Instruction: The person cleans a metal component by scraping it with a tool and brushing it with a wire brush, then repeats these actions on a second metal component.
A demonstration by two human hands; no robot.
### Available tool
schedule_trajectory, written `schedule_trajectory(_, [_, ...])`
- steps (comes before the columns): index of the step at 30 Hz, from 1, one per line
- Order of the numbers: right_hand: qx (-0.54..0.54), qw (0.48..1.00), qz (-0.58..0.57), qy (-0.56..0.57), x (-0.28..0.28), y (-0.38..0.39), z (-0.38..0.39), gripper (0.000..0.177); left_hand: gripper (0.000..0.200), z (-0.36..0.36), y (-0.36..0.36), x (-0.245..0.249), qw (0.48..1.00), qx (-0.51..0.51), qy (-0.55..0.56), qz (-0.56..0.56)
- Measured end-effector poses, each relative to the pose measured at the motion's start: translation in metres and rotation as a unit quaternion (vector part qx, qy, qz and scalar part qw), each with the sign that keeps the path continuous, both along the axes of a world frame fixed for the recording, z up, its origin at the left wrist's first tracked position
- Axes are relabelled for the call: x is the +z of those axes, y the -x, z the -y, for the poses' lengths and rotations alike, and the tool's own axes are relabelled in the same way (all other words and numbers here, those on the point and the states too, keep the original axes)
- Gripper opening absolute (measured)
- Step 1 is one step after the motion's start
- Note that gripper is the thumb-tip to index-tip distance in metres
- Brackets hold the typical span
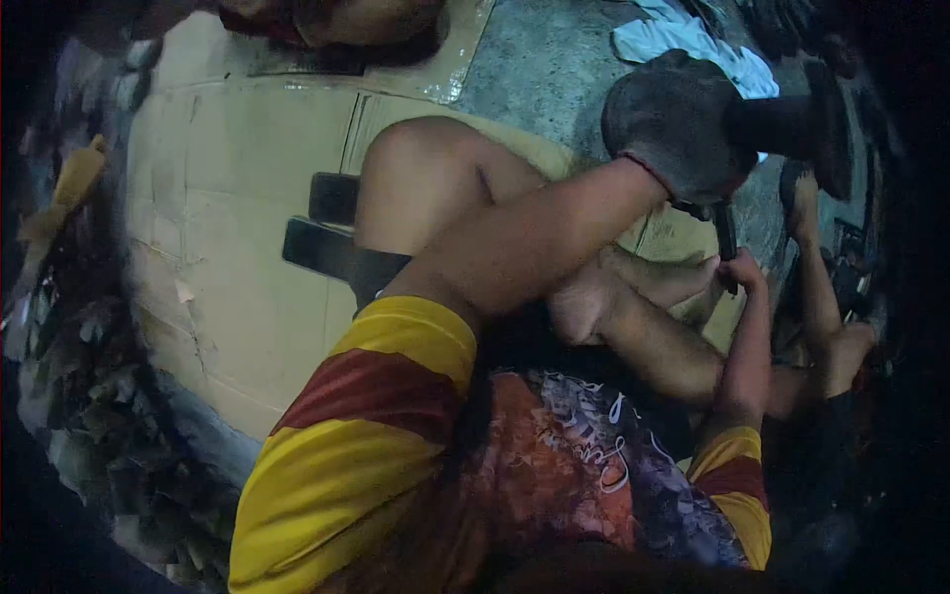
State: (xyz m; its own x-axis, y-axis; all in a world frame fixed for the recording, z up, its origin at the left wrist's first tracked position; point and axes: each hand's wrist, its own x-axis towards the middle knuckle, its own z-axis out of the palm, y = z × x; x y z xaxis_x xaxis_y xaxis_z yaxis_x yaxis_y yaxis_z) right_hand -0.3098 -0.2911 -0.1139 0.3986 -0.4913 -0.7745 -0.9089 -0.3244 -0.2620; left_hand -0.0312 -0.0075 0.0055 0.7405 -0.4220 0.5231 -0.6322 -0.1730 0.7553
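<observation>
1 gloved left hand (673, 124), closed round 1 dark tool (777, 125); 1 bare right hand (742, 269), gripping 1 dark bar (726, 233), best held steady, fingertips clear.

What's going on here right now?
The person sits on cardboard with legs bent. Their gloved left hand grips a dark hammer-like tool, and their bare right hand holds a slim dark rod near the feet. Two dark flat objects lie beside one knee, and a pale cloth lies on the floor beyond. It is too dim to tell what is being worked on.
</observation>
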Motion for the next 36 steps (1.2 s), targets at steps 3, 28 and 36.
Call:
schedule_trajectory(3, [0.037, 0.997, 0.019, 0.057, -0.007, 0.003, 0.001, 0.024, 0.036, -0.001, 0.002, 0.003, 0.998, -0.007, 0.025, 0.058])
schedule_trajectory(28, [-0.085, 0.992, 0.089, -0.012, -0.003, 0.009, -0.004, 0.020, 0.036, 0.007, 0.006, -0.007, 0.992, -0.081, -0.018, 0.096])
schedule_trajectory(36, [0.012, 0.991, 0.032, 0.132, -0.007, 0.014, 0.004, 0.026, 0.037, -0.009, -0.011, -0.003, 0.960, -0.208, -0.051, 0.179])
